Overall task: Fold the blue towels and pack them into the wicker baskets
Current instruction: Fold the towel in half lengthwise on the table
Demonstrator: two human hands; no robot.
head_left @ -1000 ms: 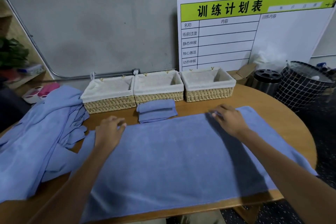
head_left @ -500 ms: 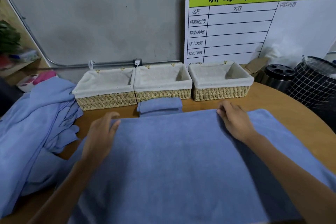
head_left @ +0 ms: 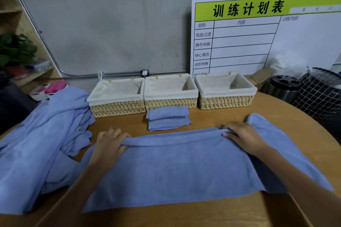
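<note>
**Both hands on the towel's far edge**

A blue towel lies spread on the bench. Left hand at 10 o'clock and right hand at 2 pinch its rolled far edge. Beyond at 12: folded towel, then three wicker baskets.

- The towel under the hands was soft, matt blue cloth with a fine nap.
- The baskets were rough woven straw, lined with pale matt cloth.
- The desk was smooth wood with a slight sheen.
- The bin was shiny metal.
- The wall was matt grey, mottled.
</note>
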